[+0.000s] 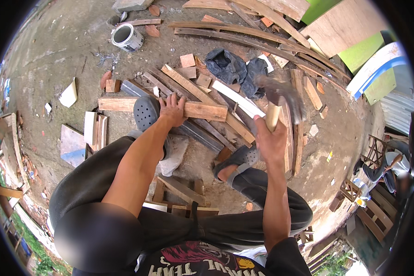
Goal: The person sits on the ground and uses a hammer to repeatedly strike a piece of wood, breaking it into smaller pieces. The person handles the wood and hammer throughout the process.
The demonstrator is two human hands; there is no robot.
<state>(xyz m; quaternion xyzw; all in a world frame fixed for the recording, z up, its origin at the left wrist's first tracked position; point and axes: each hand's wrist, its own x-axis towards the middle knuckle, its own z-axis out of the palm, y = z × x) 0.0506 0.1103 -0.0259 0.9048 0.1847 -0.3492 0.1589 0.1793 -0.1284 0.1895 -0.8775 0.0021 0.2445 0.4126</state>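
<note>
While we crouch over the scrap pile, we count two hands at work: our left hand (172, 110) lies flat with spread fingers on one pale wooden plank (163, 107), pressing it down, and our right hand (270, 138) is clenched around the light wooden handle of one hammer (280, 99), whose dark head is blurred above the pile. That plank lies crosswise on a heap of loose strips and offcuts on the dirt ground (55, 50), just in front of our two grey perforated clogs: the left clog (146, 112) touches the plank's near edge, and the right clog (240, 158) sits near a dark metal bar (195, 132) that runs under the plank. We see one open round tin can (127, 37), silvery with a pale label band, standing alone on the ground well beyond the heap. One crumpled dark plastic bag (234, 69) lies at the far side of the wood. Two flat panels lean at the upper right, one bare plywood sheet (345, 25) and one bright green board (365, 53) behind it. One seated person (388, 168) shows at the right edge.
</note>
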